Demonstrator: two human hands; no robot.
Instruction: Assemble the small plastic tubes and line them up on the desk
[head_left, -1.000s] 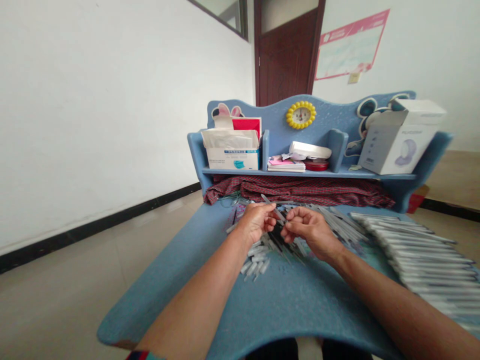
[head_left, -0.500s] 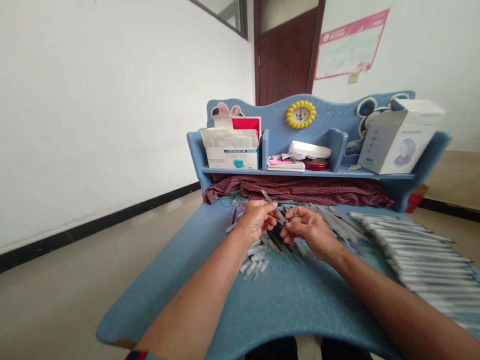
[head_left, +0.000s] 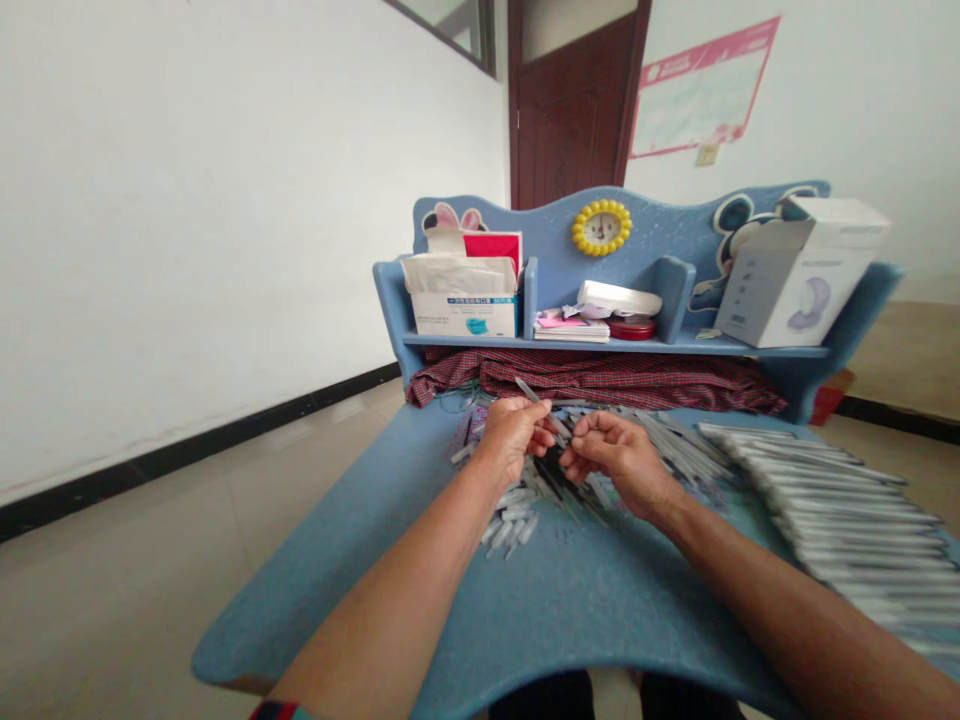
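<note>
A thin, pale translucent pen barrel slants down to the right, pinched between the thumb and fingers of my left hand. Just beside its lower end is my right hand, its thumb and fingertips pressed together; what they hold is too small to make out. Under both hands lies a pile of dark, thin pen refills. Short translucent tubes, like pen caps, are heaped below my left hand. Longer clear barrels fan out beyond my right hand.
A thick row of pens covers the right side of the blue desk. Checked cloth lies under the shelf. On the shelf stand a mask box, a white carton and a red tin.
The barrel in my left hand has tilted slightly, its upper end shifting a little left. My right hand stays pinched near the lower end, almost unmoved.
</note>
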